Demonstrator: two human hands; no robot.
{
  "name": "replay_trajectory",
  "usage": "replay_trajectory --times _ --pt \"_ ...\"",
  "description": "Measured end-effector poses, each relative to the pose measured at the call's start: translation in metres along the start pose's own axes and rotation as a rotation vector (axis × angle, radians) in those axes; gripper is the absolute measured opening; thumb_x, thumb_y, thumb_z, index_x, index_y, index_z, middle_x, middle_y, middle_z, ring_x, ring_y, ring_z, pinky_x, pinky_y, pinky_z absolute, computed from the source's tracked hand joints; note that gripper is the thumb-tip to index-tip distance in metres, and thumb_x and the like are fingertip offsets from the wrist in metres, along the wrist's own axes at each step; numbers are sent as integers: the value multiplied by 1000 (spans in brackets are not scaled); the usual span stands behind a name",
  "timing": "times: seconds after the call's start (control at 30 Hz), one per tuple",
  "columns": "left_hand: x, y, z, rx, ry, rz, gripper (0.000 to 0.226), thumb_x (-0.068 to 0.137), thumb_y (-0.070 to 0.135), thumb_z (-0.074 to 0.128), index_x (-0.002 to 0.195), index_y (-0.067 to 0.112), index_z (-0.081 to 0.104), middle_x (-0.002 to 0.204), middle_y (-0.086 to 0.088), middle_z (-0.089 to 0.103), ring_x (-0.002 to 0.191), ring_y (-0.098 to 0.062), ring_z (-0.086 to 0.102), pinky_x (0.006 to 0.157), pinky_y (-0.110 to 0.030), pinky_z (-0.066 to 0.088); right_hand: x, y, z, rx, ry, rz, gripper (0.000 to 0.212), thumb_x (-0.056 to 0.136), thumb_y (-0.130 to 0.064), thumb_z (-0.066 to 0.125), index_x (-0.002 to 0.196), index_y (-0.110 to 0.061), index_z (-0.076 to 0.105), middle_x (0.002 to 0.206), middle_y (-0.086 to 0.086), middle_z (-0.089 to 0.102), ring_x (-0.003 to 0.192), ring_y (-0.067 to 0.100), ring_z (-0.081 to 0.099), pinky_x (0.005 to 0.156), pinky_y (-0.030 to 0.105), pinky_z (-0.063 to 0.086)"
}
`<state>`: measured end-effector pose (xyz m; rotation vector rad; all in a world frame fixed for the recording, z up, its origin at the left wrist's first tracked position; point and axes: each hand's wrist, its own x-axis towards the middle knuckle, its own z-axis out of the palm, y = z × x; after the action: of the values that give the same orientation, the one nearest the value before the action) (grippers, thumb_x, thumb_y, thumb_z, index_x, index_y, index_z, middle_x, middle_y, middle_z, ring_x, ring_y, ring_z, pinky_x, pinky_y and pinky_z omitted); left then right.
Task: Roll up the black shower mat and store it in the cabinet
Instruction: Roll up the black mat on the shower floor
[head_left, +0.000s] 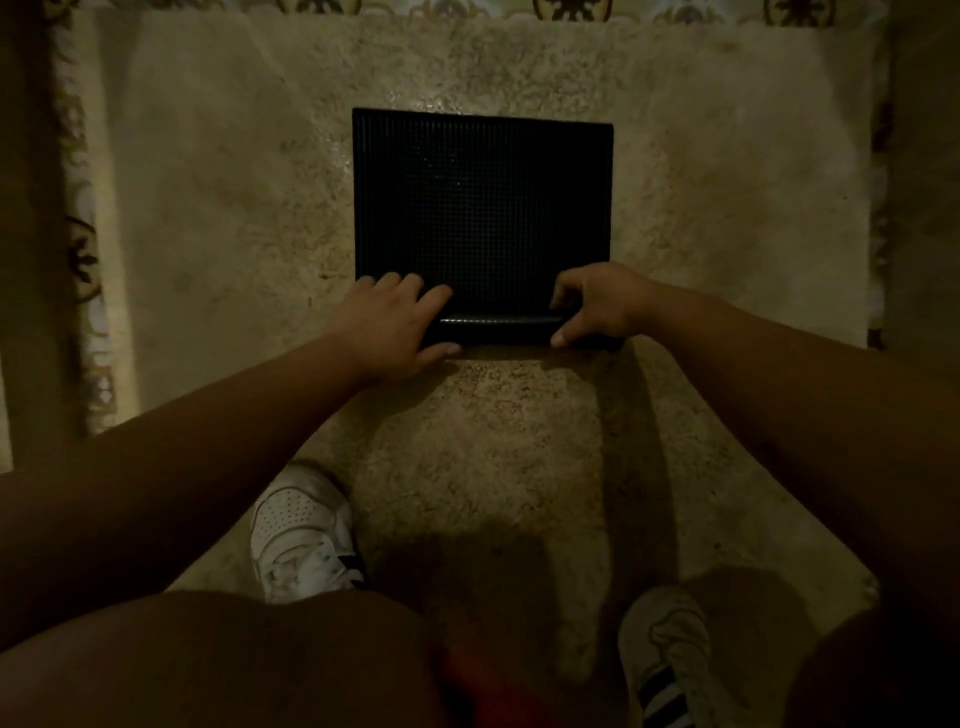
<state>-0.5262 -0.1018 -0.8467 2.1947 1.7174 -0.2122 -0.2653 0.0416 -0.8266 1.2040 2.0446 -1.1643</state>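
Observation:
The black shower mat (482, 208) lies on a beige speckled floor, its studded surface facing up. Its near edge is curled into a short tight roll (501, 328) that spans the mat's width. My left hand (389, 325) grips the left end of that roll, fingers over the top and thumb underneath at the near side. My right hand (597, 306) grips the right end in the same way. Most of the mat beyond the roll is still flat. No cabinet is in view.
I am crouched over the floor; my two white sneakers (304, 535) (665, 654) stand just behind the mat, with my knees at the bottom of the frame. Patterned tiles (78, 249) border the floor at the left and along the far edge. The light is dim.

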Motion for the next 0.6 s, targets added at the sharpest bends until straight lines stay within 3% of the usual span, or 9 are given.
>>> replay_trajectory --times 0.17,0.3,0.43,0.5,0.57,0.6 --pt "-10 23 2 49 67 -73 73 82 70 40 127 12 43 125 -16 49 108 -35 46 87 -47 38 0 6 4 192 2 22 35 65 -33 86 93 -30 65 92 -13 59 83 3 55 58 21 43" --pt "-16 31 5 60 31 -38 92 80 70 38 150 13 17 137 -22 41 122 -43 39 104 -56 30 6 5 -7 231 -63 42 30 65 -37 85 88 -34 67 97 -10 63 89 7 57 68 24 44" --pt "-22 30 10 92 -4 -4 103 78 69 48 153 15 2 146 -25 31 131 -45 30 113 -60 17 6 2 -12 184 -88 45 33 66 -39 83 95 -28 69 98 -9 64 93 11 59 68 22 42" --pt "-19 28 9 87 -16 -8 105 77 70 48 153 16 1 147 -25 30 131 -45 30 111 -58 19 -2 8 -2 134 17 7 41 71 -42 79 107 -25 69 111 -7 61 107 16 56 78 21 41" --pt "-16 25 8 74 -40 -6 105 75 71 47 153 18 0 147 -24 30 131 -44 31 110 -56 21 -15 13 14 177 213 -6 42 78 -42 74 115 -23 67 135 0 48 129 20 38 101 28 28" --pt "-15 23 7 59 -47 -8 105 75 71 46 153 18 -1 148 -24 29 132 -44 31 110 -55 22 -22 14 20 209 331 10 42 82 -43 71 119 -23 66 142 1 42 134 22 30 106 31 21"
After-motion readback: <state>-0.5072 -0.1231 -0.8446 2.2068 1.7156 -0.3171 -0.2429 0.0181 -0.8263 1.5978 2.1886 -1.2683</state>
